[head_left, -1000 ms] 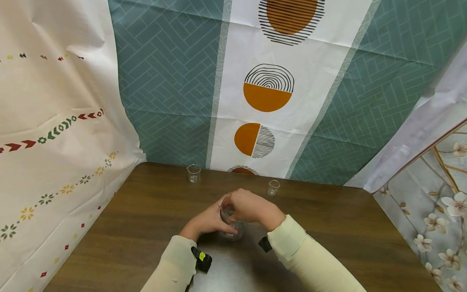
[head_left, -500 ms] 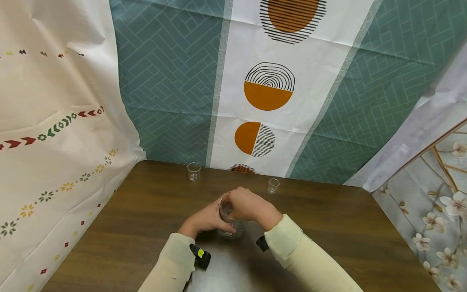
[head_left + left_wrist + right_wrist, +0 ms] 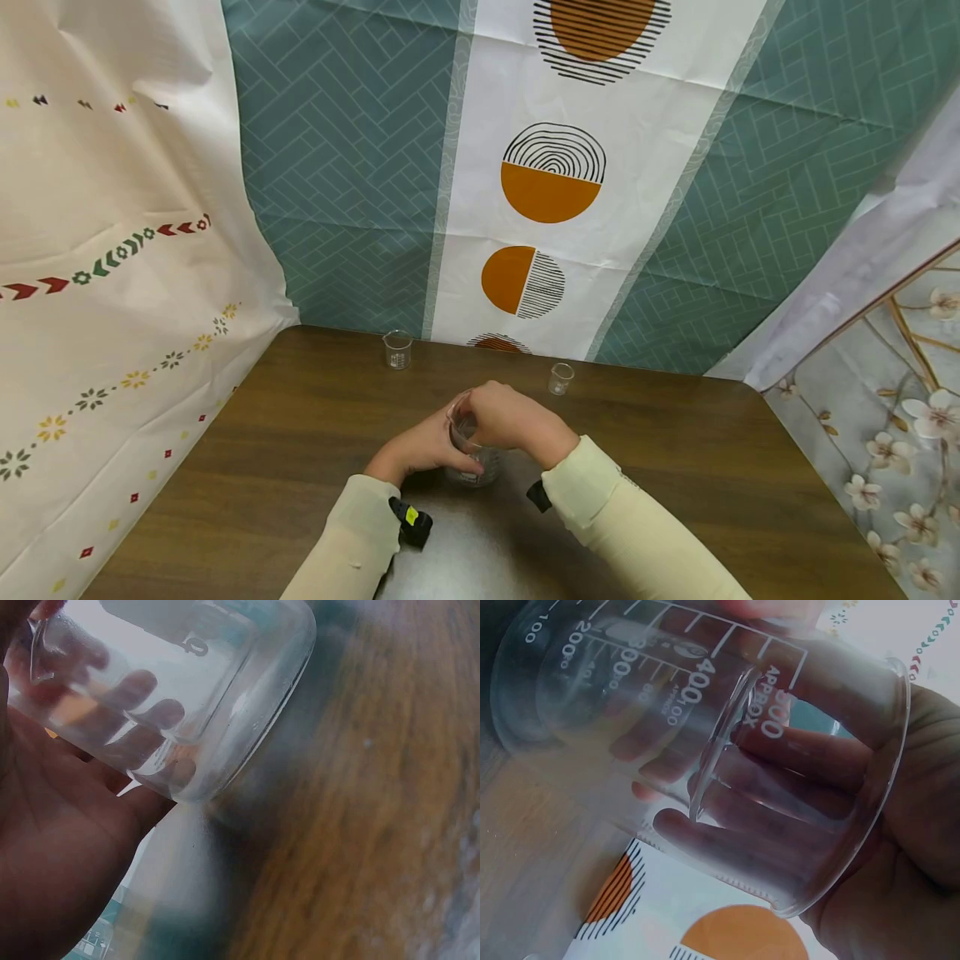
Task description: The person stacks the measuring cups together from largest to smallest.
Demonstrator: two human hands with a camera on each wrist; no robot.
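Near the middle of the table, my left hand (image 3: 423,446) grips a large clear glass beaker (image 3: 482,473) around its side. White marks up to 500 show on the large beaker in the right wrist view. Nested inside it is a smaller glass beaker (image 3: 656,694), its marks running to 100. From above, my right hand (image 3: 517,419) reaches through the large beaker's mouth. Its fingers (image 3: 795,799) are inside the glass, holding the smaller beaker at its rim. In the left wrist view the large beaker's rounded base (image 3: 296,656) appears above the wood. The head view hides most of the smaller beaker.
Two small glass beakers stand towards the table's back edge: one at the left (image 3: 398,352), one at the right (image 3: 560,380). Patterned cloth (image 3: 345,167) hangs behind the brown wooden table (image 3: 300,417), with more cloth at both sides.
Both hands keep nearly the same grip on the nested beakers. The whole head view has shifted slightly upward in the frame.
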